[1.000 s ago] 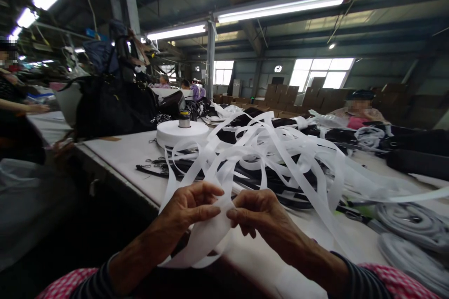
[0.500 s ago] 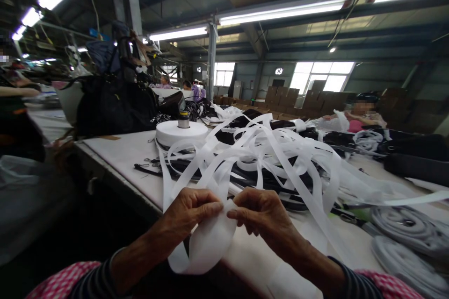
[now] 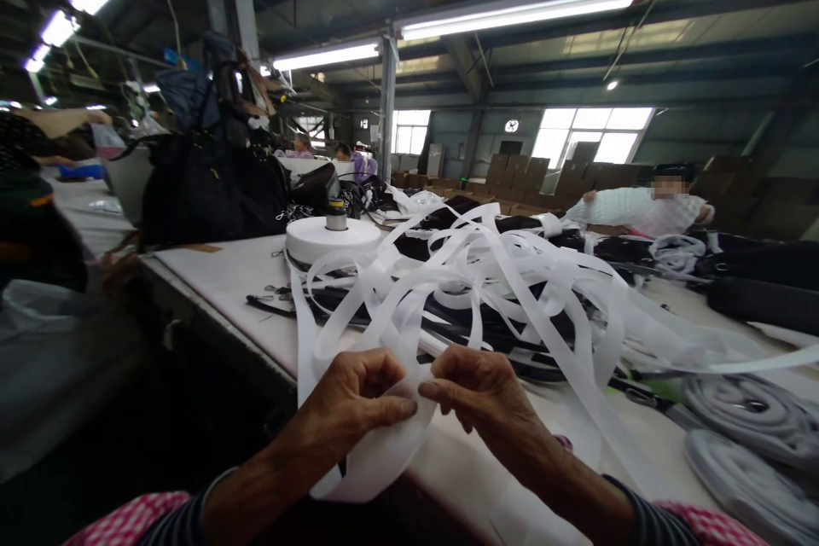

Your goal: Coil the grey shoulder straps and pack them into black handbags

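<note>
A wide white ribbon-like strip (image 3: 384, 461) hangs in a loop over the near table edge. My left hand (image 3: 362, 397) pinches it, thumb flat on its face. Close beside, my right hand (image 3: 477, 388) grips the strip's edge between thumb and curled fingers. More of the white strip (image 3: 512, 264) lies in a loose, tangled heap just beyond my hands. At the heap's left, a white roll (image 3: 329, 241) of strip lies flat, with a small spool on top. Black straps (image 3: 269, 307) with metal clips show under the heap.
Coiled grey-white straps (image 3: 742, 409) lie at right on the table (image 3: 211, 290). Black bags (image 3: 205, 188) are piled at the back left. Across the table a person (image 3: 646, 209) holds up a white translucent sheet. Clear plastic (image 3: 38, 307) sits at lower left.
My left thumb has slid slightly right along the strip, and both hands stay close together. The person across has raised and spread the white sheet. At far left, a co-worker's position has changed.
</note>
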{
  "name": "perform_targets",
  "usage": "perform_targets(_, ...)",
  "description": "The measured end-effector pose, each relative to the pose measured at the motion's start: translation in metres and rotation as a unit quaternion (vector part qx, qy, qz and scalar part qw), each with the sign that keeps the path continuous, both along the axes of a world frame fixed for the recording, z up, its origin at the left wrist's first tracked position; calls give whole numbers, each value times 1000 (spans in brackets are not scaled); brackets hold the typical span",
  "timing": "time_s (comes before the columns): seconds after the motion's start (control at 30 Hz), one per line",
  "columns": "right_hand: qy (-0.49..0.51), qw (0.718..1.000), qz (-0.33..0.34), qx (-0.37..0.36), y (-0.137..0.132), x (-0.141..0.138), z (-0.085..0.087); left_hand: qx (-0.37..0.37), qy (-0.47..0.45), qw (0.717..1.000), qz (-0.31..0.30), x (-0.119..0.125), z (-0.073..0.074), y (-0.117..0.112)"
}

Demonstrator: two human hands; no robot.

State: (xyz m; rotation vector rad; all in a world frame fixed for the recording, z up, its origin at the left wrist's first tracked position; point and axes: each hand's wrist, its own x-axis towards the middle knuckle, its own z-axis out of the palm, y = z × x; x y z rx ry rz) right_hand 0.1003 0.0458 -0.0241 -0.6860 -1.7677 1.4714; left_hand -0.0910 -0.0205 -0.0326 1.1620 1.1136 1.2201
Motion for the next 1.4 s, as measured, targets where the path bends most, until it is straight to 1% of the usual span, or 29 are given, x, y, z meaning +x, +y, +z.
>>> perform_targets(0.13,-6,1000,-9,-5,0,2,3,15,6,1000,12,3,4,-1)
perform_targets(0.27,4,1000,5,-25,-1,-1,7,31,23,999,23,6,9,-7)
perform_targets(0.33,13,999,16,-37,-2,-3,7,55,50,997,33,5,9,-10)
perform_targets(0.4,21,999,25,-44,-3,-4,6,84,101,990,49,4,8,-13)
perform_targets(0.47,26,998,32,-38,-4,-4,5,94,138,984,58,4,5,-16)
perform_targets(0.5,28,999,34,-31,-4,-4,3,89,142,984,56,3,4,-16)
perform_targets(0.63,29,999,31,2,-4,-2,0,63,102,992,40,3,2,-17)
perform_targets(0.77,18,999,18,24,-7,-2,2,62,108,991,48,3,2,-18)
perform_targets(0.87,1,1000,19,0,-9,-2,8,69,108,991,47,2,3,-19)
perform_targets(0.97,-22,999,29,-27,-9,-3,10,92,117,988,43,3,6,-22)
perform_targets(1.13,-33,998,40,-19,-7,-3,7,100,151,982,49,10,10,-27)
perform_targets(1.2,-36,999,28,1,-6,0,10,82,114,990,30,12,10,-28)
perform_targets(1.3,-66,997,-3,47,-3,10,24,15,32,999,-41,4,11,-29)
perform_targets(1.33,-82,995,-14,63,-1,15,30,-8,33,997,-64,-2,13,-30)
perform_targets(1.4,-114,988,-36,97,3,26,41,-22,95,991,-96,-21,19,-32)
